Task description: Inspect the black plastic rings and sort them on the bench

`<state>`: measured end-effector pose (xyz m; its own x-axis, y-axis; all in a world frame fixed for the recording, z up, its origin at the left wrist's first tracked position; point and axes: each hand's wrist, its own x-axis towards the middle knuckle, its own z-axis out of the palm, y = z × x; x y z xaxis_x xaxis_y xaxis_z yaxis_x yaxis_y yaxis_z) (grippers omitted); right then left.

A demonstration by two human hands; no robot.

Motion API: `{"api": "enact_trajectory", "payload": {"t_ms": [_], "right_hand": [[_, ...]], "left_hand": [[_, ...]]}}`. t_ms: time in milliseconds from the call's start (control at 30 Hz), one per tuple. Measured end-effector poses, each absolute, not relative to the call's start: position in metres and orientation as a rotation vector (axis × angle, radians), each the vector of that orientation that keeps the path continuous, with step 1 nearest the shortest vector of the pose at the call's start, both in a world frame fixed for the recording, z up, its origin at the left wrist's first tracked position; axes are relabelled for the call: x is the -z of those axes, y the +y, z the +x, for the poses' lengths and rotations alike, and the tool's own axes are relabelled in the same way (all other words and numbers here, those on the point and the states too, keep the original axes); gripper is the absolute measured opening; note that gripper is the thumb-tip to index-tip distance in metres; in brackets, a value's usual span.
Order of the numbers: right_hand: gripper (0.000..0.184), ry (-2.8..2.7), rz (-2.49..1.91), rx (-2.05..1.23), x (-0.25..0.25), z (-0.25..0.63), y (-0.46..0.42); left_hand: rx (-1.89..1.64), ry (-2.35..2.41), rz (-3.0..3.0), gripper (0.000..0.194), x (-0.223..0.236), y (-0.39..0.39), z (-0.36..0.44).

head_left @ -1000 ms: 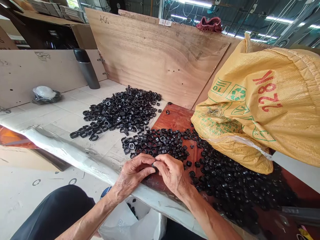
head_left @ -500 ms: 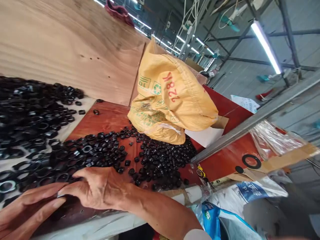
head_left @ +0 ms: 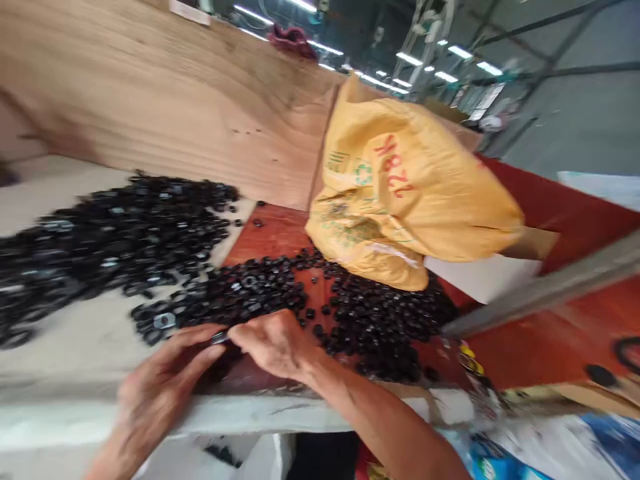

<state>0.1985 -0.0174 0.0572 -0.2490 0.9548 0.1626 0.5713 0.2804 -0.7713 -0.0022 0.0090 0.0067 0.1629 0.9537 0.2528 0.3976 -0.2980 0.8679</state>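
Observation:
Between the fingertips of my left hand (head_left: 167,373) is a small black ring (head_left: 219,338), pinched near the table's front edge. The closed fingers of my right hand (head_left: 275,343) meet the ring from the other side; whether they hold a second part is hidden. Just beyond both hands lies a heap of black rings (head_left: 260,290) on the red tabletop. A larger pile of black rings (head_left: 125,233) spreads over the pale board to the left. Smaller black parts (head_left: 385,320) are heaped to the right, in front of a yellow woven sack (head_left: 420,180).
A wooden panel (head_left: 200,100) stands along the back. On the right a grey metal bar (head_left: 550,283) slants across the red tabletop (head_left: 575,340). White padding (head_left: 260,415) covers the front edge. Below right are plastic bags (head_left: 545,440), and a white container hangs or stands under the edge.
The view has swung left, so the sack, piles and hands appear farther right. Both hands stay together at the front edge, and the ring between them now shows more plainly.

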Motion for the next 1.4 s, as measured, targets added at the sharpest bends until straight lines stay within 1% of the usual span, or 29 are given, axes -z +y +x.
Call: {"api": "enact_trajectory", "payload": {"t_ms": [33,100,167,267,333,367,433,467,533,600,667,733,900,1067,1133,1233,1333,1400], "right_hand": [[0.035,-1.851,-1.356,-0.797,-0.058,0.199,-0.018],[0.033,-1.795,-1.305,-0.914,-0.057,0.198,-0.018],[0.034,-1.767,-1.299,-0.947,-0.054,0.196,-0.017],[0.013,-1.727,-1.247,-0.94,-0.05,0.193,-0.017],[0.014,-1.751,-1.241,-0.911,-0.047,0.192,-0.016],[0.01,-1.771,-1.274,-0.891,-0.046,0.192,-0.015],[0.021,-1.776,-1.363,-0.859,-0.044,0.192,-0.014],[0.021,-1.761,-1.377,-0.859,-0.043,0.192,-0.013],[0.012,-1.758,-1.305,-0.862,-0.043,0.191,-0.013],[0.019,-1.77,-1.215,-0.857,-0.042,0.19,-0.013],[0.009,-1.771,-1.239,-0.869,-0.041,0.189,-0.014],[0.015,-1.733,-1.318,-0.904,-0.041,0.189,-0.014],[0.009,-1.73,-1.261,-0.924,-0.045,0.189,-0.015],[0.01,-1.59,-1.243,-1.085,-0.045,0.19,-0.014],[0.014,-1.603,-1.191,-1.062,-0.045,0.189,-0.015],[0.009,-1.628,-1.206,-1.039,-0.046,0.187,-0.018],[0.008,-1.618,-1.245,-1.15,-0.049,0.186,-0.022],[0.008,-1.665,-1.255,-1.299,-0.051,0.188,-0.023]], "left_hand": [[-1.075,1.278,1.74,0.046,-0.013,0.006,-0.006],[-1.081,1.205,1.651,0.037,-0.021,0.006,-0.006],[-1.109,1.148,1.576,0.03,-0.023,0.009,-0.002],[-1.131,1.09,1.485,0.023,-0.02,0.011,-0.001],[-1.125,1.049,1.47,0.02,-0.016,0.01,-0.002],[-1.119,1.031,1.47,0.019,-0.014,0.01,-0.003],[-1.117,1.011,1.458,0.019,-0.012,0.01,-0.005],[-1.117,1.009,1.443,0.02,-0.012,0.01,-0.005],[-1.116,1.016,1.399,0.021,-0.013,0.01,-0.006],[-1.103,1.021,1.372,0.023,-0.013,0.01,-0.005],[-1.104,1.008,1.369,0.024,-0.013,0.01,-0.005],[-1.115,0.98,1.384,0.024,-0.013,0.009,-0.005],[-1.123,0.951,1.432,0.021,-0.011,0.009,-0.005],[-1.115,0.937,1.505,0.018,-0.013,0.006,-0.005],[-1.13,0.955,1.507,0.017,-0.015,0.006,-0.005],[-1.13,0.962,1.526,0.014,-0.016,0.005,-0.006],[-1.158,0.961,1.74,0.012,-0.014,-0.005,-0.013],[-1.149,0.941,1.989,0.017,-0.015,-0.019,-0.023]]}}
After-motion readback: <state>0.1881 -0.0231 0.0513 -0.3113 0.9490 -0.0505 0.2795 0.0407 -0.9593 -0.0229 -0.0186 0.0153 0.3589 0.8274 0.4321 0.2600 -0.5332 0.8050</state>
